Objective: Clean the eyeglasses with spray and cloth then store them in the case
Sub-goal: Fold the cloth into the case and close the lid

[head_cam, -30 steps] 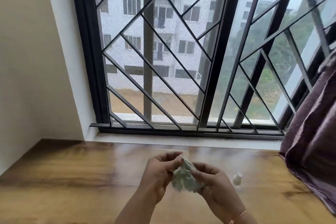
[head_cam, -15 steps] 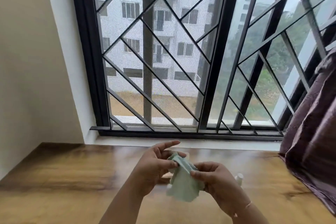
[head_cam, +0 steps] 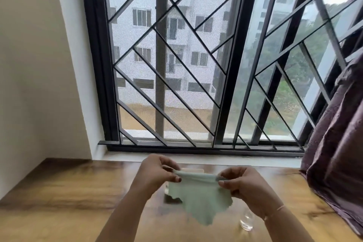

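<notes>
left hand (head_cam: 157, 171) pinching cloth (head_cam: 200, 194) top corner | right hand (head_cam: 245, 184) pinching the other corner | cloth hangs open over table (head_cam: 68, 192), toward its window edge | clear bottle (head_cam: 246, 222) just beside

Table (head_cam: 59, 192) occupies the near field. A sill (head_cam: 255, 160) runs along its far edge, with the window (head_cam: 176, 65) directly behind the sill. A wall (head_cam: 29, 65) stands to the left of the window. A curtain (head_cam: 337, 143) hangs at the right and comes down over the table's right edge.

Above the table's middle, the left hand (head_cam: 157, 173) and right hand (head_cam: 247, 188) are apart, side by side. Each pinches a top corner of the cloth (head_cam: 200, 196), which hangs down between them. A boxlike item (head_cam: 193, 170) sits on the table behind the cloth, mostly hidden. A bottle (head_cam: 246, 222) rests on the table under the right wrist, just right of the cloth's lower edge.
</notes>
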`<action>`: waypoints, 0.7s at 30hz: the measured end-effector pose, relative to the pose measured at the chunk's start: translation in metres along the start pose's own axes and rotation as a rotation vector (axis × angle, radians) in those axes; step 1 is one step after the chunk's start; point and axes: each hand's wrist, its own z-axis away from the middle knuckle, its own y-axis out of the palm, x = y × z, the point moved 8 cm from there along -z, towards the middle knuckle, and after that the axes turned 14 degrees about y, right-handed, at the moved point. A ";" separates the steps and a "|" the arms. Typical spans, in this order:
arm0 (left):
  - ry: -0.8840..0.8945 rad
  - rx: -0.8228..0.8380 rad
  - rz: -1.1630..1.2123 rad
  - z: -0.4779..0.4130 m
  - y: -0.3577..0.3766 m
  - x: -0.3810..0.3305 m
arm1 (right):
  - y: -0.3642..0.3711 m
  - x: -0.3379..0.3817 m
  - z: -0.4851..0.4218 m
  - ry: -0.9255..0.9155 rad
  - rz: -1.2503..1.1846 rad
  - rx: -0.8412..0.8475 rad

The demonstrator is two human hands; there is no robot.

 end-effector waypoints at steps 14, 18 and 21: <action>-0.279 0.751 0.850 0.049 0.068 0.021 | 0.019 0.021 0.013 -0.026 -0.007 0.110; -0.119 0.811 0.940 0.052 0.077 0.014 | 0.025 0.033 0.017 -0.070 0.054 0.143; -0.174 0.745 1.007 0.047 0.079 0.019 | 0.023 0.038 0.019 -0.080 0.095 0.138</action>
